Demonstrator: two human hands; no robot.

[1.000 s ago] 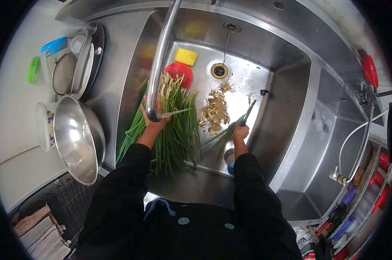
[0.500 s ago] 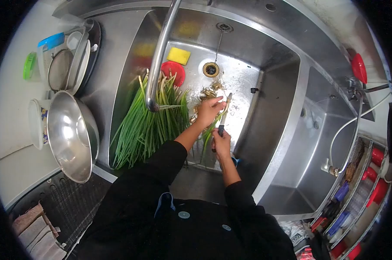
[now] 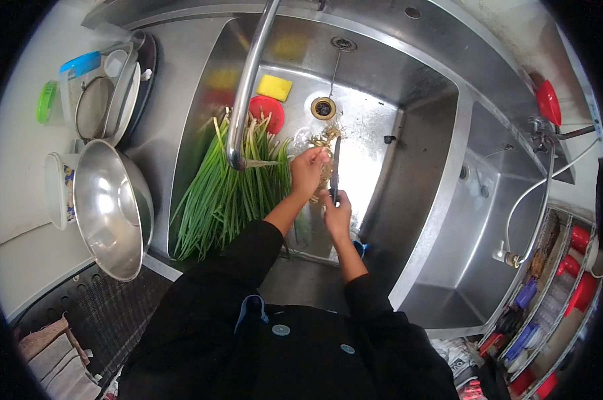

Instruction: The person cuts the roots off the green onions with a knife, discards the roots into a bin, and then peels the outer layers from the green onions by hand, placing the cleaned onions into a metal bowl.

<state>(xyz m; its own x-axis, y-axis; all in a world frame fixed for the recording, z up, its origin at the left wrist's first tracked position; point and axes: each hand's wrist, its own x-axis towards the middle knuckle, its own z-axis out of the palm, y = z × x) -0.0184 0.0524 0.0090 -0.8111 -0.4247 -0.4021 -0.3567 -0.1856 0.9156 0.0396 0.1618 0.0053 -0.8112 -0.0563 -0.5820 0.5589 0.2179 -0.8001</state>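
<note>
My right hand (image 3: 337,210) is wrapped round the dark handle of a knife (image 3: 336,160), whose blade points away from me over the sink floor. Left of it, my left hand (image 3: 307,172) is closed, fingertips drawn together near the blade. Whatever it may hold is hidden or too small to make out. Brownish trimmings (image 3: 325,139) lie beyond and beneath my fingers. A large pile of spring onions (image 3: 228,187) fills the left side of the sink, roots toward the far end and green tops toward me.
The tap spout (image 3: 235,147) hangs over the spring onions. A red bowl (image 3: 269,110), a yellow sponge (image 3: 274,87) and the drain (image 3: 323,108) are at the sink's far end. A steel bowl (image 3: 108,207) stands at left; a second basin (image 3: 461,253) adjoins at right.
My left hand has moved left and slightly toward me, and the spring onion across its fingers no longer shows there. The knife has swung more upright, its blade now beside the trimmings.
</note>
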